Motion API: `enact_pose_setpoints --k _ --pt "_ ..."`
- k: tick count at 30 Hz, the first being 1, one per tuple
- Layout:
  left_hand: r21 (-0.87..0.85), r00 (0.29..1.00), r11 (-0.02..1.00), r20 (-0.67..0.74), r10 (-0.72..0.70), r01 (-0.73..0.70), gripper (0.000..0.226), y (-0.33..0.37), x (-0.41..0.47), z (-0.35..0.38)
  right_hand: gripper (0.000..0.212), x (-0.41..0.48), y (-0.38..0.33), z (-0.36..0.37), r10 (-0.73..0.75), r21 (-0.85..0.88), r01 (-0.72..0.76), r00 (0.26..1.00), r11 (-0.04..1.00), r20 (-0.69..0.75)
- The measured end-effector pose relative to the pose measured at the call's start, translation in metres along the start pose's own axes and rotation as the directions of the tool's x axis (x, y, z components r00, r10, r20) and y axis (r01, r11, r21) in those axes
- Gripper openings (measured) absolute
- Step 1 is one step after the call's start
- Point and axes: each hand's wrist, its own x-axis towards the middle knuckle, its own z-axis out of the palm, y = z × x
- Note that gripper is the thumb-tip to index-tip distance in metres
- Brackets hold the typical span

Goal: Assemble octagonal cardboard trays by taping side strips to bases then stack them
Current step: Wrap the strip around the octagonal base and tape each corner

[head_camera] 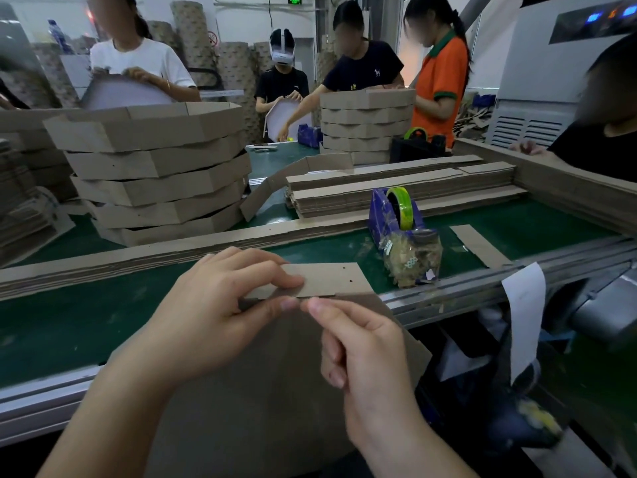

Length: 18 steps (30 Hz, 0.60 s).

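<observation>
Head view: finished trays (pixel 155 167) stood stacked far left on the table (pixel 69 322). The left hand (pixel 220 305) pinched a side strip (pixel 327 277) against the far edge of the base (pixel 275 391), likely lining it up for taping. The right hand (pixel 358 346), fingers curled, touched that joint; whether it gripped anything was unclear. The tape dispenser (pixel 396 215) sat within reach, far right.

Dim even light, wide-angle edge distortion

Side strip (pixel 327 278): plain brown.
Base (pixel 275 381): same brown.
Belt (pixel 69 322): deep green.
Tape dispenser (pixel 377 219): blue-violet.
Tape roll (pixel 404 205): yellow-green.
</observation>
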Motion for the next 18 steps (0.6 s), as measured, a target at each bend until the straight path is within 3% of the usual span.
enact_pose_setpoints --k 8,13,18 --pt "-0.020 0.998 0.999 0.043 0.035 -0.034 0.041 -0.004 -0.002 -0.002 0.021 0.002 0.009 0.006 0.052 0.011 -0.051 0.992 0.999 -0.118" --pt "-0.070 0.999 0.997 0.038 -0.012 0.015 0.025 -0.002 -0.004 -0.002 0.021 0.002 0.011 0.005 0.053 0.009 -0.053 0.992 0.999 -0.115" --pt "-0.053 0.995 0.997 0.088 0.052 -0.048 0.032 -0.005 -0.005 -0.005 0.018 0.002 0.014 0.000 0.024 -0.052 -0.026 0.998 0.998 -0.050"
